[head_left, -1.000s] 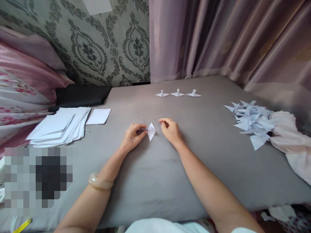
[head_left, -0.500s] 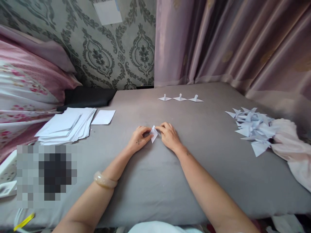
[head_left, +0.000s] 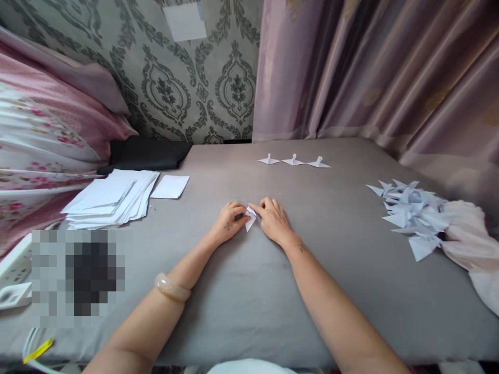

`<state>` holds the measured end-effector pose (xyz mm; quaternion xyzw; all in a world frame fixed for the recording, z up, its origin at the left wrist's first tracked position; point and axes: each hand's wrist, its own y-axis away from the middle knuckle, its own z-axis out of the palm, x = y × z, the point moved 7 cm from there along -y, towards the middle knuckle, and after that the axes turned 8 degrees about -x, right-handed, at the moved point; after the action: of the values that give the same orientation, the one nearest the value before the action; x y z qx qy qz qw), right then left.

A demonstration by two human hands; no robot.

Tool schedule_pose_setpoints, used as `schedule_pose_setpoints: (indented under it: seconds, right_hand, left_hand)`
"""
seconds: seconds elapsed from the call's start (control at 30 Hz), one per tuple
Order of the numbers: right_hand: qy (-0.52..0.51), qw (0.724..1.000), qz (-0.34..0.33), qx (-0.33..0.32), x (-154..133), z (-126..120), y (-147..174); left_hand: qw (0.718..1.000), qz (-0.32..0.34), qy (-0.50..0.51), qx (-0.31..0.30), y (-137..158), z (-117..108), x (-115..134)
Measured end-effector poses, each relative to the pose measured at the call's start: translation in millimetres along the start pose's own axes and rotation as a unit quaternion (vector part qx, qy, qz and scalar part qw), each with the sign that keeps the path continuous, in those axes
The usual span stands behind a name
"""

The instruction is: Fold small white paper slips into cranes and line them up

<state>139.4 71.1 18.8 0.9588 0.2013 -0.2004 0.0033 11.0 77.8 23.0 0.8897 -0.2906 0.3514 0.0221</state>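
Note:
A small white folded paper [head_left: 250,222] lies on the grey cloth in the middle, its lower point facing me. My left hand [head_left: 230,223] pinches its left edge between thumb and fingers. My right hand [head_left: 273,222] is closed at the paper's upper right, its index fingertip pressing on the top point. The fingertips partly hide the upper part of the paper. Three folded paper cranes [head_left: 293,160] stand in a row beyond my hands. More folded paper cranes [head_left: 415,210] are heaped at the right.
A stack of white paper sheets [head_left: 113,200] lies at the left, with a small square pile [head_left: 170,187] beside it. Behind them is a black folded item [head_left: 148,154]. A white power strip [head_left: 13,265] sits at the left edge, a pale cloth [head_left: 468,234] at the right.
The folded paper's top point, upright before, is now bent down under my right fingertip. The view has shifted slightly; both hands stay at the paper.

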Motion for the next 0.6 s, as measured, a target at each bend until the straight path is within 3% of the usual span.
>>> schedule_pose_setpoints:
  seconds: [0.17,0.4,0.6]
  right_hand:
    - [-0.018,0.999,0.014,0.028,7.7,1.4,-1.2]
    - [-0.172,0.977,0.032,0.12,24.4,-3.5,4.5]
    - [-0.197,0.972,0.033,0.12,23.9,-4.5,6.5]
  left_hand:
    - [1.0,-0.001,-0.008,0.006,-1.1,1.2,-2.9]
    - [1.0,-0.012,-0.023,0.015,6.2,-2.5,2.7]
    - [0.999,-0.028,-0.026,0.008,13.3,-4.4,5.4]
